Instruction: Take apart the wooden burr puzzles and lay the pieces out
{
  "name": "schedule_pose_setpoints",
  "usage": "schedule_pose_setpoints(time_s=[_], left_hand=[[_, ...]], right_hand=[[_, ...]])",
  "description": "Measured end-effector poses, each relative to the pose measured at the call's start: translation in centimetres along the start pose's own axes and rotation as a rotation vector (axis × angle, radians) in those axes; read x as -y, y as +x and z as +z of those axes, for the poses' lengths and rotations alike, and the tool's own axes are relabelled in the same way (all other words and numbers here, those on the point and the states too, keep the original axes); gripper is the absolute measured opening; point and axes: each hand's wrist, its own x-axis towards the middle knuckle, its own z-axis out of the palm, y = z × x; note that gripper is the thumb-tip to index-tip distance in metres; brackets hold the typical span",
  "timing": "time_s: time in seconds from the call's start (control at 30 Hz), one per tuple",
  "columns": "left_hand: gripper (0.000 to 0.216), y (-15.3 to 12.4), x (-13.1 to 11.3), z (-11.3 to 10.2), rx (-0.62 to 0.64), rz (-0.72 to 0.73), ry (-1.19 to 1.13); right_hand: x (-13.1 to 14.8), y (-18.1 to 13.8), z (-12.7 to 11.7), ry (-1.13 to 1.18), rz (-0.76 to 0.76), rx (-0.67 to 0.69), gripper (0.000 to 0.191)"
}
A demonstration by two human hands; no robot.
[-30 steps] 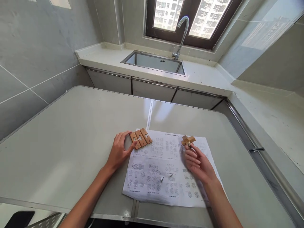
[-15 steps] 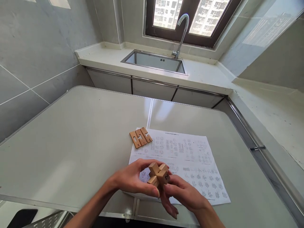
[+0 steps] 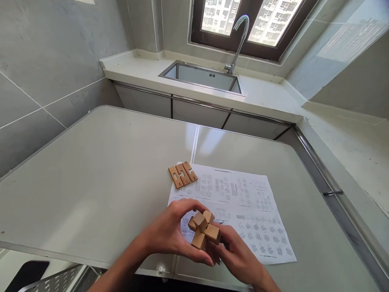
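Between my two hands, above the near part of the instruction sheet, is a wooden burr puzzle (image 3: 201, 225) of interlocked light-brown bars. My left hand (image 3: 172, 231) curves around its left side, with the thumb below and the fingers behind. My right hand (image 3: 235, 251) grips it from the lower right; some of its fingers are hidden under the puzzle. Beyond them, flat wooden puzzle pieces (image 3: 182, 174) with cut-out slots and printed numbers lie side by side on the upper left corner of the printed instruction sheet (image 3: 267, 239).
A pale folding table (image 3: 115, 170) with a centre seam (image 3: 194, 142) carries everything. Behind it runs a counter with a sink (image 3: 203, 77) and a curved tap (image 3: 241, 38) below a window. At the lower left, beneath the table's edge, is a perforated metal seat (image 3: 60, 280).
The burr puzzle has been turned in my hands, so the numbered bar end no longer faces me. My right hand's fingers have curled in under it. The view has shifted slightly.
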Motion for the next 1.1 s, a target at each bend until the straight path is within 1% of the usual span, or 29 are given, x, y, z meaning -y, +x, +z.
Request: schedule_pose_setpoints(time_s=[0.07, 0.13, 0.2, 0.27, 0.37, 0.43, 0.53, 0.63, 0.67, 0.73, 0.8, 0.83, 0.93, 1.03, 1.1], left_hand=[[0.063, 0.0, 0.0, 0.2, -0.024, 0.01, 0.011], [0.06, 0.0, 0.1, 0.6, -0.071, 0.01, 0.021], [0.059, -0.1, 0.2, 1.0, -0.116, 0.009, 0.002], [0.06, -0.1, 0.4, 1.4, -0.138, 0.004, -0.028], [0.061, -0.3, 0.6, 1.8, -0.139, -0.013, -0.052], [0.062, -0.4, 0.7, 1.8, -0.138, -0.024, -0.061], [0.061, -0.5, 0.9, 1.9, -0.136, -0.046, -0.058], [0.057, -0.4, 1.1, 1.9, -0.133, -0.08, -0.062], [0.055, -0.4, 1.2, 1.9, -0.137, -0.089, -0.067], [0.052, -0.2, 1.4, 1.9, -0.151, -0.1, -0.083], [0.052, -0.1, 1.5, 1.9, -0.155, -0.104, -0.108], [0.053, -0.1, 1.6, 1.8, -0.155, -0.103, -0.12], [0.057, -0.1, 1.7, 1.7, -0.16, -0.086, -0.124], [0.057, -0.1, 1.6, 1.5, -0.187, -0.065, -0.099], [0.058, -0.2, 1.6, 1.2, -0.209, -0.061, -0.088]], right_hand=[[-0.2, 0.0, 0.4, -0.11, -0.015, -0.087, 0.038], [-0.6, 0.1, 0.8, -0.221, -0.034, -0.205, 0.033], [-1.2, 0.2, 1.2, -0.28, -0.066, -0.302, 0.032], [-1.7, 0.4, 1.6, -0.283, -0.086, -0.351, 0.033], [-2.2, 0.5, 2.1, -0.234, -0.071, -0.388, 0.033], [-2.3, 0.5, 2.2, -0.185, -0.047, -0.386, 0.034], [-2.2, 0.6, 2.2, -0.071, -0.002, -0.343, 0.036], [-2.0, 0.6, 1.9, 0.158, 0.067, -0.275, 0.038], [-2.0, 0.7, 1.9, 0.251, 0.091, -0.241, 0.042], [-2.0, 0.7, 1.7, 0.431, 0.135, -0.184, 0.055], [-2.0, 0.9, 1.6, 0.596, 0.169, -0.149, 0.066], [-2.0, 1.0, 1.6, 0.671, 0.179, -0.145, 0.065], [-2.2, 1.4, 1.6, 0.824, 0.171, -0.149, 0.048], [-2.7, 1.6, 1.6, 0.846, 0.163, -0.176, 0.041], [-2.9, 1.5, 1.6, 0.822, 0.171, -0.178, 0.044]])
